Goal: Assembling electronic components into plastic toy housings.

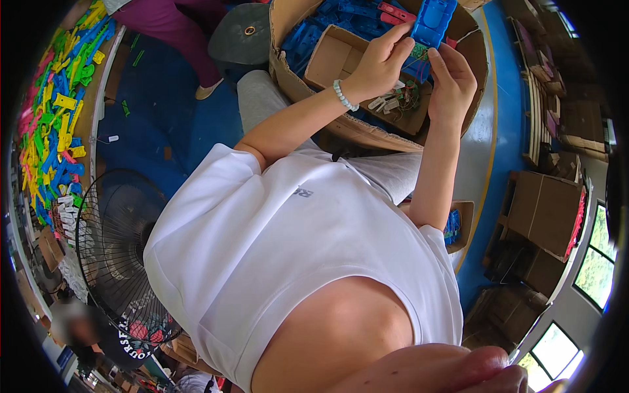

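Observation:
Both hands hold a blue plastic housing (432, 21) over a large cardboard box. My left hand (383, 62), with a beaded bracelet at the wrist, pinches its near left edge. Thumb and fingers of my right hand (453, 82) close on its near right side. A small green circuit board (419, 52) with thin wires shows between the hands at the housing's near end; whether it is fixed in the housing I cannot tell. Below the hands, a smaller open carton (327, 60) holds more wired boards (401, 98) and small white parts.
The large cardboard box (280, 69) contains many blue plastic pieces and a few red ones (395, 13). A dark stool (242, 36) and another person's purple trousers (173, 29) are at the far left. Colourful plastic parts (62, 124) cover a left-hand table, near a black fan (121, 242).

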Available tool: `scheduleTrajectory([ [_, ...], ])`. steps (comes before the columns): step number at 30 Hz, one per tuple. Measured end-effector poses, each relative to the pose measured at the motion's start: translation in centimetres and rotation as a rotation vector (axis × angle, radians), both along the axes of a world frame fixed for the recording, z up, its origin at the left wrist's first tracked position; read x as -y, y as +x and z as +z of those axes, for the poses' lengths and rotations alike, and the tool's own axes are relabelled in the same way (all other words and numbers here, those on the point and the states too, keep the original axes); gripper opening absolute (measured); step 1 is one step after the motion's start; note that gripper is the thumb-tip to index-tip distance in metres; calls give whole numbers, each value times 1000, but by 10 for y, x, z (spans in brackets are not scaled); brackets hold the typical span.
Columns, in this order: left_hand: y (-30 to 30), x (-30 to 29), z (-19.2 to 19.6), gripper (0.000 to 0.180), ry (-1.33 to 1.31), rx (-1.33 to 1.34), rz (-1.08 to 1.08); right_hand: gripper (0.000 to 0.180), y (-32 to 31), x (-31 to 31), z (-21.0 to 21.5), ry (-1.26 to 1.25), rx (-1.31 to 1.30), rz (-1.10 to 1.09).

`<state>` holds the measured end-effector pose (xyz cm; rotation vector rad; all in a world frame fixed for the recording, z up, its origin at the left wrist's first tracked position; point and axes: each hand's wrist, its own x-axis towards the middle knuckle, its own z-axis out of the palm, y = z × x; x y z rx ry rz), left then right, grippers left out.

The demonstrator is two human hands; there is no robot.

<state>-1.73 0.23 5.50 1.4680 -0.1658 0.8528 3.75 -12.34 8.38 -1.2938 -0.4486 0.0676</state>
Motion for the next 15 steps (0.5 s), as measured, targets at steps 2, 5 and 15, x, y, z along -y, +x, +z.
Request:
scheduleTrajectory([
  [2,3,1,-2,32,-52,3,-25,27,1,1,-1,-11,37,-4],
  [5,15,5,-4,30,-210,34,-129,26,5,5,1,-11,64,-3],
  [15,37,-24,19,42,-692,58,-566,25,-22,16,-13,-769,741,-124],
])
